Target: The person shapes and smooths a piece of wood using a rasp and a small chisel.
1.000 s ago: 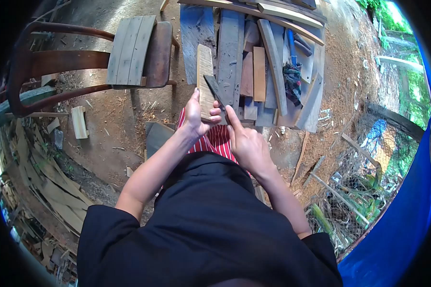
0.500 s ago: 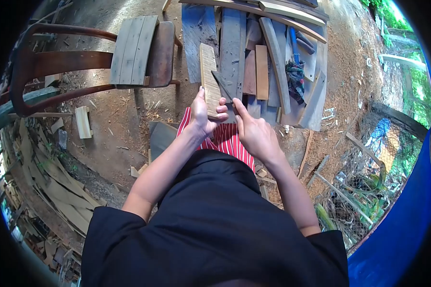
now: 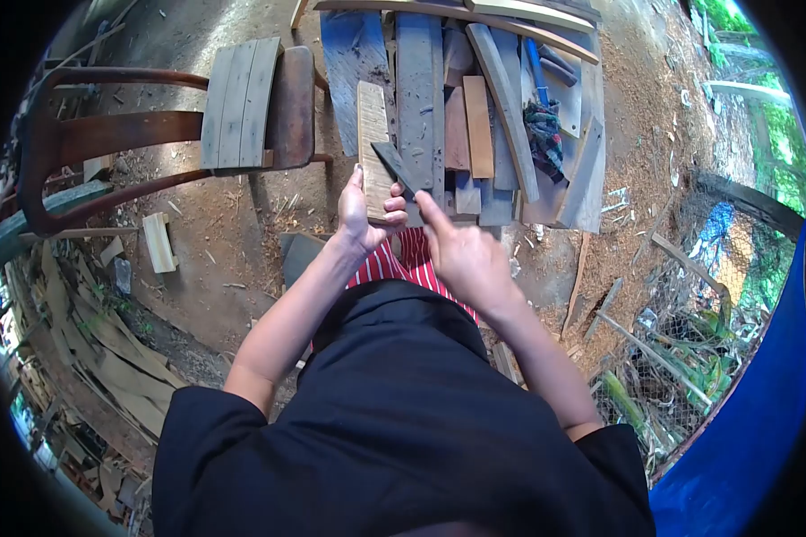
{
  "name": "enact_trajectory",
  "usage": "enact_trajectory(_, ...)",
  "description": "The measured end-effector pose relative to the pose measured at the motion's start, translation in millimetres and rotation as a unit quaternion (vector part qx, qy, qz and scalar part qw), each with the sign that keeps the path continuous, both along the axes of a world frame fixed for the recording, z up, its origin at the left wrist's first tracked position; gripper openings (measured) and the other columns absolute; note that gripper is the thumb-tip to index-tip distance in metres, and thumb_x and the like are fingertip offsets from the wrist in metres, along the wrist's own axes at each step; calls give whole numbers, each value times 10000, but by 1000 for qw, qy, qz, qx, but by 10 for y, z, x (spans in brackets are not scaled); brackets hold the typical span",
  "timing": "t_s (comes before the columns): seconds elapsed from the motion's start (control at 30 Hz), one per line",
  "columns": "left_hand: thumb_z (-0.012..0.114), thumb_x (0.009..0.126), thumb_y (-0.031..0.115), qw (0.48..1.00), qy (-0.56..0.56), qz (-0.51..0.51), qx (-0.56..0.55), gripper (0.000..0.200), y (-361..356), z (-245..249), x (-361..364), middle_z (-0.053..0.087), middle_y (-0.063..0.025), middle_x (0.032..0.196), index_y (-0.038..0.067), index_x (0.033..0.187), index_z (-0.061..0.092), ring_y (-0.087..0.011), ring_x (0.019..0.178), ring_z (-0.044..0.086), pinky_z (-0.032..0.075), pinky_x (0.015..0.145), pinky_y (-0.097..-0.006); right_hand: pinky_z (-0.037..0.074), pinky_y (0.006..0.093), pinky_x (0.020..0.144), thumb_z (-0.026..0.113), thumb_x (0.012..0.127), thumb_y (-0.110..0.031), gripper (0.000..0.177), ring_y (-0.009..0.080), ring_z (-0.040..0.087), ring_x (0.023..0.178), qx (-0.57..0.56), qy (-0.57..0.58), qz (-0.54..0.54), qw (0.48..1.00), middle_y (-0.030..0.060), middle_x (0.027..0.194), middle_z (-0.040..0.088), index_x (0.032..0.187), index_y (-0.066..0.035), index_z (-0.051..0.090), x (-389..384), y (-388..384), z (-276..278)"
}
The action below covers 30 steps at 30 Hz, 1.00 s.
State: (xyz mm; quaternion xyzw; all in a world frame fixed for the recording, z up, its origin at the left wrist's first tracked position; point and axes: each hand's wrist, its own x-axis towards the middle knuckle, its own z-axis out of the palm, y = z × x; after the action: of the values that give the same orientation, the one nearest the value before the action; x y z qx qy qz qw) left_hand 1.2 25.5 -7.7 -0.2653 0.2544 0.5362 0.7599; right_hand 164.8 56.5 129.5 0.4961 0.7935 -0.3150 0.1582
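My left hand (image 3: 364,215) is closed round the lower end of a short, pale wooden block (image 3: 373,134), thumb along one edge and fingertips on the other. The block stands away from me, its grained face turned up. In my right hand (image 3: 467,259) is a dark flat-bladed tool (image 3: 392,166), its handle hidden in the fist and the index finger stretched along it. The blade's slanted end lies over the right edge of the block's face, just above my left fingertips.
Ahead, a low plank-topped bench (image 3: 415,98) holds several wood strips, a blue-handled tool (image 3: 536,67) and a checked cloth (image 3: 544,134). A wooden chair (image 3: 134,130) lies to the left. Offcuts and shavings litter the ground; wire mesh (image 3: 681,358) stands at right.
The tool's blade has turned to show more of its flat side and its tip lies further over the block. Both hands have shifted slightly left in view; the camera has moved a little.
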Motion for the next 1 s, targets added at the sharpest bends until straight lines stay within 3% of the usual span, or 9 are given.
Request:
enact_trajectory(0.37, 230, 989, 581, 998, 57, -11, -18, 588, 110, 39, -13, 470, -93, 810, 38, 1037, 451, -182, 606, 443, 375, 463, -285, 517, 527, 633, 417, 982, -315, 477, 416, 647, 672, 13, -6, -8, 1000, 234, 719, 648, 1450, -252, 351, 62, -140, 90)
enact_trajectory(0.4, 225, 992, 575, 999, 44, -3, 3, 598, 116, 83, -29, 486, -110, 827, 29, 1066, 457, -216, 660, 487, 462, 531, -320, 525, 520, 618, 439, 972, -313, 491, 406, 656, 665, 4, -8, -13, 1000, 232, 701, 645, 1452, -258, 351, 130, -154, 129)
enact_trajectory(0.43, 225, 992, 575, 999, 44, -3, 1, 598, 120, 128, -26, 486, -110, 827, 29, 1066, 457, -216, 660, 487, 462, 531, -320, 534, 512, 604, 462, 963, -312, 506, 396, 665, 658, -4, -11, -20, 1000, 230, 683, 643, 1454, -265, 350, 190, -159, 146)
enact_trajectory(0.53, 222, 1005, 542, 990, 128, -39, -53, 573, 209, 212, 37, 530, -149, 872, 34, 1118, 459, -271, 766, 567, 554, 708, -442, 527, 517, 603, 454, 967, -310, 506, 396, 658, 647, 36, -1, -19, 999, 218, 697, 647, 1459, -272, 341, 253, -140, 54)
enact_trajectory(0.63, 215, 1010, 528, 988, 150, -33, -4, 576, 197, 55, -3, 593, -129, 879, 45, 1124, 508, -264, 751, 606, 551, 736, -433, 524, 517, 596, 464, 965, -298, 496, 398, 651, 635, 67, 35, -20, 997, 209, 695, 643, 1449, -258, 366, 228, -151, 62)
enact_trajectory(0.83, 197, 1019, 480, 973, 223, -52, -15, 524, 215, 124, 32, 633, -95, 921, 98, 1157, 528, -234, 738, 634, 545, 687, -424, 524, 526, 609, 482, 960, -278, 480, 410, 650, 644, -8, 28, -49, 998, 234, 687, 635, 1429, -221, 399, 75, -52, 185)
enact_trajectory(1.0, 177, 1021, 477, 971, 222, -87, -15, 535, 137, 105, -57, 636, -78, 913, 97, 1141, 535, -234, 727, 632, 543, 614, -394, 512, 532, 611, 450, 971, -273, 465, 426, 638, 638, 24, 36, -38, 998, 247, 665, 623, 1428, -215, 389, -31, -37, -63)
